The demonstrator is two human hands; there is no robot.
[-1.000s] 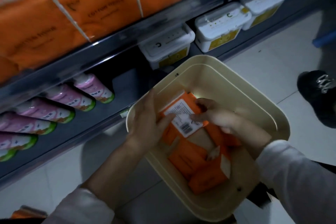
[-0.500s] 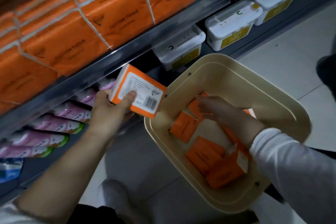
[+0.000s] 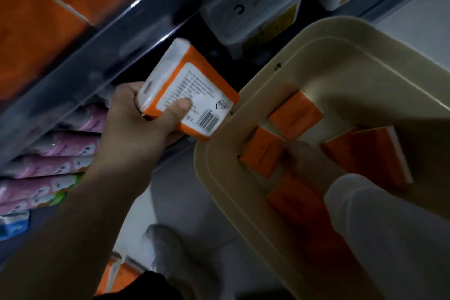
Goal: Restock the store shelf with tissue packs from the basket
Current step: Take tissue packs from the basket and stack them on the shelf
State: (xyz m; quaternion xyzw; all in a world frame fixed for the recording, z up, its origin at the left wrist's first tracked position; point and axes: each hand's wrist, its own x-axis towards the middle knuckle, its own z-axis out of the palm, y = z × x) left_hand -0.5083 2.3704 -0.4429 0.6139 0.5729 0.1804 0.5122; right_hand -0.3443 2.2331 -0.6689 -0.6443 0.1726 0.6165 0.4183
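Holds tissue pack [image 3: 192, 90] in left grip [image 3: 136, 124], thumb pressed on printed label. Sits closer to shelf [image 3: 97, 56] rail than half a second ago, tilted, outside basket [image 3: 219, 173]. Keeps right grip [image 3: 299, 156] low among remaining orange packs [image 3: 295, 114]; too blurred to tell whether clenched or released. Indicates one pack in transit; placement on shelf likely next.

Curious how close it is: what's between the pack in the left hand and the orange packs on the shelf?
Only the grey shelf edge crosses between the held pack and the shelved orange packs, seen in the head view.
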